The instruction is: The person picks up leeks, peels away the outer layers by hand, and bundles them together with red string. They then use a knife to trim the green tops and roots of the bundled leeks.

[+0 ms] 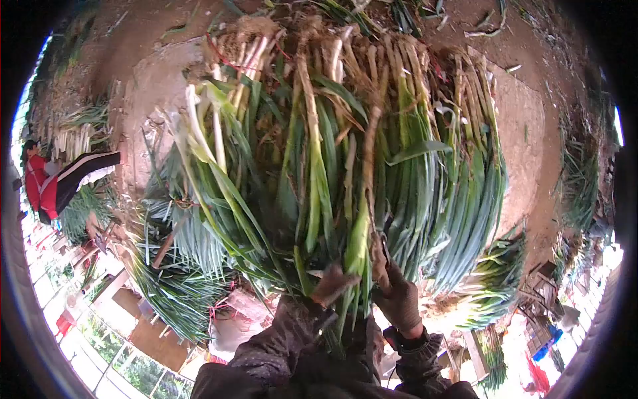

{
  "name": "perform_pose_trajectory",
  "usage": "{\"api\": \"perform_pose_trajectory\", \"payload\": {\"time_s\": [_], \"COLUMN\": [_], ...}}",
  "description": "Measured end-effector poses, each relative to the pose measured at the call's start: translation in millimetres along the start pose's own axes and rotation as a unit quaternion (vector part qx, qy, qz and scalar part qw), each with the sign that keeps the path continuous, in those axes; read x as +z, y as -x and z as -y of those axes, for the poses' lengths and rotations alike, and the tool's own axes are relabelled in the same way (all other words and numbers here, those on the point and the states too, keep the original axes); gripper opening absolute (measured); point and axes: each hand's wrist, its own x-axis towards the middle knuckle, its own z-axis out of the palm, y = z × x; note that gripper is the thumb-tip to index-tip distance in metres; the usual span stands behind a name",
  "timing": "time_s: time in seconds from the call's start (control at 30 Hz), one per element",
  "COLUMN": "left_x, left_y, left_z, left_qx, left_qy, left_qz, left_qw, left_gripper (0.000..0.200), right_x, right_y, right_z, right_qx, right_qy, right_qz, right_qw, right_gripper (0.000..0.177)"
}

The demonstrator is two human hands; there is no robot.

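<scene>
A wide heap of long green onions [412, 173] lies before me, roots away from me and green leaves towards me. One green onion [359, 243] with a brown, dry stalk lies on top, its leaves hanging down between my hands. My left hand [334, 286], in a brown glove, is at these leaves. Motion smears it, so its fingers do not show clearly. To the right of the same leaves, my gloved right hand [399, 296] is closed around what looks like a thin dark blade-like tool [374, 223]. Its grip is partly hidden.
Beneath the heap is a pale board [525, 133] on brown ground. More green onion bundles lie at the left [173, 286] and right [495, 282]. A person in red and black [50, 183] is at the far left. Wooden pieces [475, 356] stand at lower right.
</scene>
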Motion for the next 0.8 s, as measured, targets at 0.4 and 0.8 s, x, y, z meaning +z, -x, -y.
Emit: {"api": "perform_pose_trajectory", "payload": {"time_s": [0.4, 0.8], "left_x": [-23, -24], "left_y": [-9, -9], "left_z": [-23, -1], "left_qx": [0.065, 0.050], "left_qy": [-0.022, -0.088], "left_qz": [-0.051, -0.059], "left_qw": [0.996, 0.993], "left_gripper": [0.058, 0.055], "right_x": [24, 36], "right_y": [59, -16], "right_z": [-48, -53], "right_qx": [0.014, -0.046], "right_qy": [0.059, 0.112], "right_qz": [0.014, -0.020], "right_qw": [0.998, 0.992], "right_gripper": [0.068, 0.051]}}
